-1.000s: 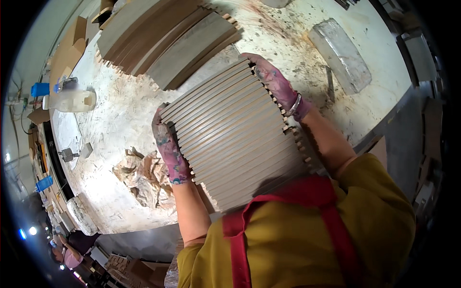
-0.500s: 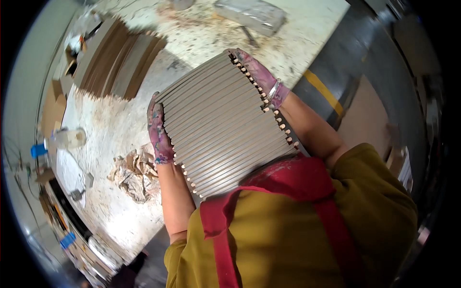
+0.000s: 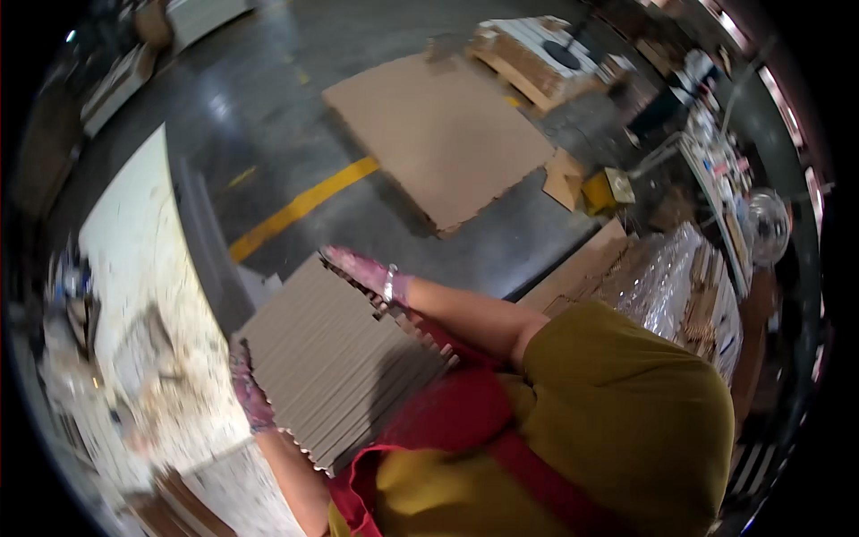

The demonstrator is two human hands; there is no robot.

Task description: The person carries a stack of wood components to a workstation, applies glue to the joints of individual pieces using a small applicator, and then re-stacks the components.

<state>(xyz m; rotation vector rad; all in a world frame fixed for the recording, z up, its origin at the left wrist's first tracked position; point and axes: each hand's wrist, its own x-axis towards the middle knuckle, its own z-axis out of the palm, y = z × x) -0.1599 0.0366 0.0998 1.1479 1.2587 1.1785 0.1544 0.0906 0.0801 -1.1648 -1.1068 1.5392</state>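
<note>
Left grip: slat stack clasped
Right grip: opposite end clasped — presumably against spilling
Red apron: stack apparently braced

Worker in mustard shirt holds a stack of grey-brown strips close against a red apron. Left hand at its left edge, right hand at its far corner, silvery band on that wrist. Smeared pale table to the left. Ahead, broad cardboard over grey floor; yellow line meets its edge.
</note>
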